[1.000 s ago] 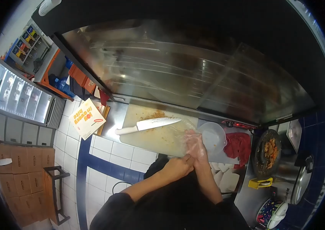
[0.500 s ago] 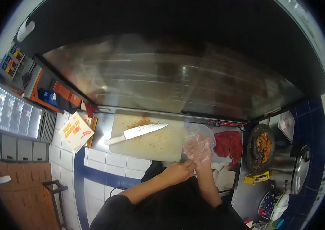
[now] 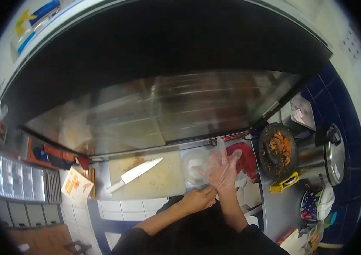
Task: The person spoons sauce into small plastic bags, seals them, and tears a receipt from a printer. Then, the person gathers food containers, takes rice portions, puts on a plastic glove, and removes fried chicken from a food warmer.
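Observation:
A clear plastic glove covers my right hand point(image 3: 221, 173), its fingers spread over the counter between a clear plastic bowl point(image 3: 195, 165) and a red cloth point(image 3: 244, 160). My left hand point(image 3: 198, 199) is bare, with its fingers pinched on the glove's cuff at my right wrist. To the left lies a pale cutting board point(image 3: 163, 178) with brown crumbs on it. A large knife point(image 3: 140, 171) with a white handle rests on the board, its blade pointing up and to the right.
At the right are a stone mortar point(image 3: 270, 166) with orange-brown food, a yellow object point(image 3: 284, 182), a steel pot point(image 3: 333, 161) and a patterned pot point(image 3: 311, 204). A printed box point(image 3: 76, 185) stands at the left. A glass-fronted cabinet runs behind the board.
The view has swung to the right. The gloved fingers of my right hand have spread wide and point upward, away from the board. My left hand has stayed at the cuff.

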A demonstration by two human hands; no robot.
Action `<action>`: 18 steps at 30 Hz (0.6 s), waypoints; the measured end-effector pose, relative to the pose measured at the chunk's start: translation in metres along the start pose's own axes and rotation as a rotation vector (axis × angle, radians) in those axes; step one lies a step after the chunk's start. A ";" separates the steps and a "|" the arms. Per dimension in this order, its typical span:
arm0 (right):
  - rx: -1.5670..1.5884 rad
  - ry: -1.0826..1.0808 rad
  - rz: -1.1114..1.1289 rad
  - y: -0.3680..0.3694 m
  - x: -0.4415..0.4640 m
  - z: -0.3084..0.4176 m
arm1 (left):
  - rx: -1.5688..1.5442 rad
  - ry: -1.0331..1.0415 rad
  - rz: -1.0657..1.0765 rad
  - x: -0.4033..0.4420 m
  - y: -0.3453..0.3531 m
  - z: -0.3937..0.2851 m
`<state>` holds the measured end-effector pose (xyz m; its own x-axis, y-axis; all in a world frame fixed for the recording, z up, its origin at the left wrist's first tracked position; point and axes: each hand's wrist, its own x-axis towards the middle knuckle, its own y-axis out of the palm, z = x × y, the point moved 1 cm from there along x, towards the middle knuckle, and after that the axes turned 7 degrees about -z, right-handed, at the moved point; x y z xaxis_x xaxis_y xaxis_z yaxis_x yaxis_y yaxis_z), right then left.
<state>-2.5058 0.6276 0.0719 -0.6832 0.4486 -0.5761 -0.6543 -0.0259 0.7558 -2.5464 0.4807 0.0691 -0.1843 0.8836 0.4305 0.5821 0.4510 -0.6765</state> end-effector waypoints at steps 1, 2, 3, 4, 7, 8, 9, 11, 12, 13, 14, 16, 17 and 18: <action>0.054 0.027 0.080 -0.003 0.002 0.008 | -0.024 0.014 0.021 0.005 0.003 -0.002; 0.105 0.054 0.162 -0.009 0.004 0.015 | -0.047 0.026 0.041 0.010 0.006 -0.006; 0.154 0.082 0.247 -0.006 0.003 0.022 | -0.069 0.036 0.061 0.015 0.009 -0.009; 0.153 0.072 0.247 -0.002 0.004 0.031 | -0.098 0.070 0.092 0.020 0.012 -0.011; 0.117 -0.055 0.246 0.014 0.004 0.066 | -0.122 0.108 0.217 0.036 0.020 -0.020; 0.080 -0.163 0.251 0.018 0.006 0.083 | -0.117 0.121 0.169 0.045 0.018 -0.021; 0.042 -0.267 0.257 0.025 0.010 0.099 | -0.110 0.131 0.121 0.056 0.014 -0.022; -0.148 -0.760 0.128 0.045 0.016 0.143 | -0.155 0.061 -0.025 0.061 0.020 -0.012; -0.315 -1.124 -0.072 0.062 0.016 0.159 | -0.226 -0.066 -0.002 0.065 0.015 -0.013; -0.490 -1.263 -0.229 0.067 0.025 0.176 | -0.295 -0.201 0.014 0.069 0.007 -0.017; -0.597 -1.320 -0.313 0.066 0.031 0.181 | -0.362 -0.339 0.024 0.070 0.001 -0.018; -0.804 -1.434 -0.476 0.076 0.042 0.183 | -0.523 -0.496 0.212 0.047 0.005 -0.005; -0.850 -1.535 -0.496 0.084 0.038 0.177 | -0.573 -0.566 0.256 0.035 0.005 0.000; -0.823 -1.523 -0.469 0.087 0.045 0.176 | -0.628 -0.640 0.301 0.024 0.006 0.002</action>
<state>-2.5358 0.8029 0.1666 0.1465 0.8813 0.4492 -0.9880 0.1530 0.0220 -2.5493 0.5050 0.0746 -0.2475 0.9373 -0.2454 0.9617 0.2068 -0.1798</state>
